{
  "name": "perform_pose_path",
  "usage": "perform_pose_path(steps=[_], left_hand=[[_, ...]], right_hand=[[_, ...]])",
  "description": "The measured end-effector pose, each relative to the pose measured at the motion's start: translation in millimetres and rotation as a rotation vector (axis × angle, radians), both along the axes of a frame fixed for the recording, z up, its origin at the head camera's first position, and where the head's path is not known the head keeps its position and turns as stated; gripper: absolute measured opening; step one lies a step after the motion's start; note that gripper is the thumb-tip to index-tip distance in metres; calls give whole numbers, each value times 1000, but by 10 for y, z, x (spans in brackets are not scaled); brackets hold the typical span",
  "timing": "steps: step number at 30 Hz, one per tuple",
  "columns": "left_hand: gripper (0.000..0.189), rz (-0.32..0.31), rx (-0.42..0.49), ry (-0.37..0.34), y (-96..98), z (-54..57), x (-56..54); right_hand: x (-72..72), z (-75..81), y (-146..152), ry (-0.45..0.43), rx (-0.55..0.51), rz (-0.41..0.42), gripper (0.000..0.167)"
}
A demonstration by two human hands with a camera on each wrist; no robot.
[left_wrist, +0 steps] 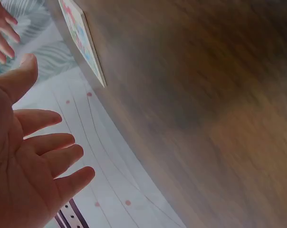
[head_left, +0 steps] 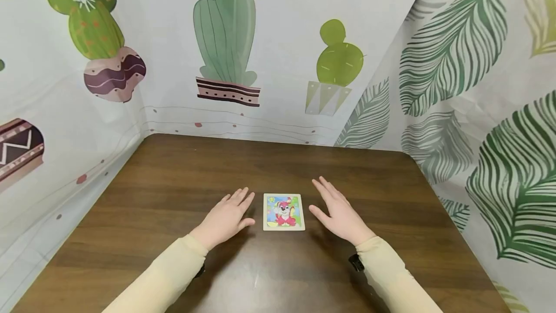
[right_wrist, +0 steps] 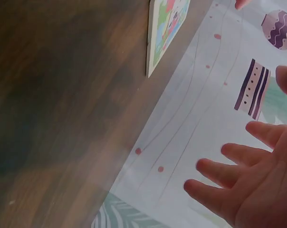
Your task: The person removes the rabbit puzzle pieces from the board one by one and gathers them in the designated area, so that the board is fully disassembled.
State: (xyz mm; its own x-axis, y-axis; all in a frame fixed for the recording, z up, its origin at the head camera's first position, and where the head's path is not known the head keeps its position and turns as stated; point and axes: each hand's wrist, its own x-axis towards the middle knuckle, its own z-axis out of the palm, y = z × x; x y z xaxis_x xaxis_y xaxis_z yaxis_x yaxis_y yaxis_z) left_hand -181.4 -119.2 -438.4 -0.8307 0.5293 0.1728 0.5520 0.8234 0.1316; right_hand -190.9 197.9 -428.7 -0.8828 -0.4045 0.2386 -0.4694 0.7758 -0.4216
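Observation:
A small square picture puzzle (head_left: 284, 212) with a pale frame lies flat on the brown wooden table (head_left: 278, 163). Its picture is a cartoon animal in pink on a blue and green ground. To its left is my left hand (head_left: 227, 217), palm down, fingers straight and apart from the frame. On the other side my right hand (head_left: 340, 214) mirrors it, fingers extended, holding nothing. In the left wrist view the palm and spread fingers (left_wrist: 73, 183) show above the tabletop. The right wrist view likewise shows loose, separate fingers (right_wrist: 215, 173) with nothing between them.
A white cloth (head_left: 286, 52) printed with cacti and leaves hangs behind and beside the table. The table's far edge runs along it. A dark band (head_left: 356, 262) sits on the right wrist, below the cream sleeve (head_left: 386, 269).

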Motion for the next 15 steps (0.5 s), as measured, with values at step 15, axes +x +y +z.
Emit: perform_pose_path(steps=[15], left_hand=[[68,28,-121,-22,221,46,-46]], right_hand=[[-28,-29,-369,62,57,42,43]])
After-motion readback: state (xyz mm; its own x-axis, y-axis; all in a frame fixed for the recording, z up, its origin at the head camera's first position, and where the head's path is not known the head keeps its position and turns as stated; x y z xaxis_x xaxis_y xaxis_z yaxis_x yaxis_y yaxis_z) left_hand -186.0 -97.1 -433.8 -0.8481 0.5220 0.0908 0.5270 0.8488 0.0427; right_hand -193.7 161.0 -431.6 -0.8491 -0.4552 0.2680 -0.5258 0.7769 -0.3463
